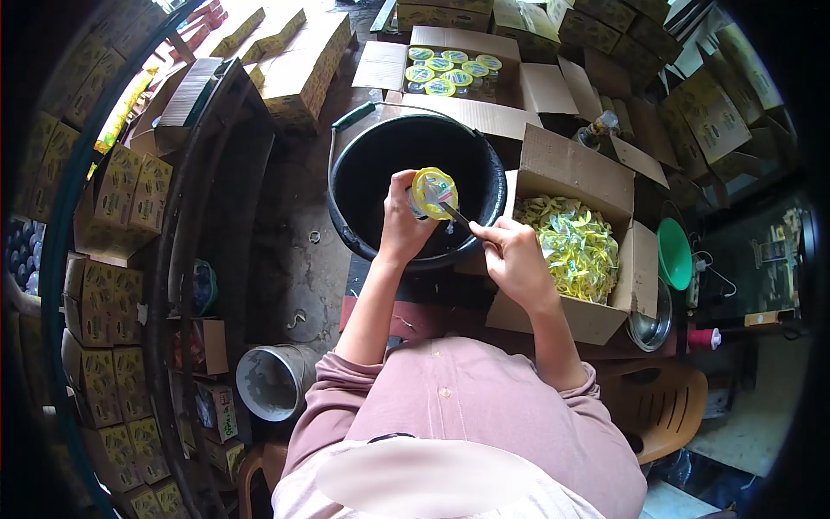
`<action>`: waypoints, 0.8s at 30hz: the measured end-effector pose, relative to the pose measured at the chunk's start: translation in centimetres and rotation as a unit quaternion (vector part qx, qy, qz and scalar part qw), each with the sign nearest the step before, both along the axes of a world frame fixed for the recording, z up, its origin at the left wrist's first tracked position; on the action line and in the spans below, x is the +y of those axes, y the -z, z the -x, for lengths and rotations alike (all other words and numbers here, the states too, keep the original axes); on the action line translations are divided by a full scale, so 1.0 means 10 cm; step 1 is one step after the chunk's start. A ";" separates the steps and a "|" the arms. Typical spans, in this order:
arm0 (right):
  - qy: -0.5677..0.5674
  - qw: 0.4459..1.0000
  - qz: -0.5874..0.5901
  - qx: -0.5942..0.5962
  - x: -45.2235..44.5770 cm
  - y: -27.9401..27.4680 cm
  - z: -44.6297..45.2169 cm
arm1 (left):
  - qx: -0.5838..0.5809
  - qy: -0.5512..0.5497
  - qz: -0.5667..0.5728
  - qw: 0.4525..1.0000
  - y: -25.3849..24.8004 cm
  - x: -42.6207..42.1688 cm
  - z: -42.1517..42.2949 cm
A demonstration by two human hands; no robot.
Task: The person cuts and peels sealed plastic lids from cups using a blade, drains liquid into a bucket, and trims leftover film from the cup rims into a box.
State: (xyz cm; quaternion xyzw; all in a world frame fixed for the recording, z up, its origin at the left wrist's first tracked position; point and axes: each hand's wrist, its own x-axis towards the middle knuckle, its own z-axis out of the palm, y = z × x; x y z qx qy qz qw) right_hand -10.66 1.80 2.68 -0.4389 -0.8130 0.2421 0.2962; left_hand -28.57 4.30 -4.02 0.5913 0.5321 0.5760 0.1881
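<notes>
My left hand (404,216) is closed around a small plastic cup with a yellow-rimmed printed lid (435,193), tilted so the lid faces me. In my right hand (516,257) is a knife (456,214), its dark blade reaching left with the tip at the lid. Whether the tip has pierced the lid I cannot tell. Both hands are over a black bucket (363,156) with a wire handle. Right of the bucket, an open cardboard box (575,164) holds a heap of yellow and clear plastic lid scraps (577,251).
Ahead, another open box (471,108) contains several lidded cups (454,72). A green bowl (674,253) and a thread spool (704,338) are at the right. A grey bucket (272,381) stands on the floor at left, beside shelving with stacked cartons (112,303).
</notes>
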 end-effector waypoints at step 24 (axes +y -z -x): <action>0.156 0.864 0.193 0.437 -0.54 0.50 -0.61 | 0.565 0.047 0.112 0.816 -0.06 0.27 0.09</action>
